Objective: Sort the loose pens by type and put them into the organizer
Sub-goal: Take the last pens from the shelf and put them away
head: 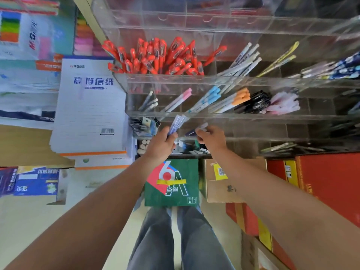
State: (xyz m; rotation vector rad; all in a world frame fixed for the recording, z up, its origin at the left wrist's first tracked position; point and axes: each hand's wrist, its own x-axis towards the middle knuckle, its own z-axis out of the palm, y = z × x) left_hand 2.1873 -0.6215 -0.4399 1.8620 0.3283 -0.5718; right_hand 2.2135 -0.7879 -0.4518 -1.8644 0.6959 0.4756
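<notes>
A tiered clear acrylic organizer (214,79) fills the upper right, its compartments holding sorted pens. My left hand (160,146) grips a small bundle of pale lilac pens (178,123) that point up at the organizer's lower tier. My right hand (211,138) pinches a single pen (200,128) with a dark barrel and pale cap at the front wall of that same tier. Red pens (155,57) crowd one upper compartment. White, pink, blue-capped, orange-capped and black pens stand in the compartments just above my hands.
A stack of writing-paper pads (89,106) sits to the left of the organizer. Below it are a green box (171,184), a brown cardboard box (220,180) and red boxes (329,176). Small packaged items lie in the lowest tier (145,124).
</notes>
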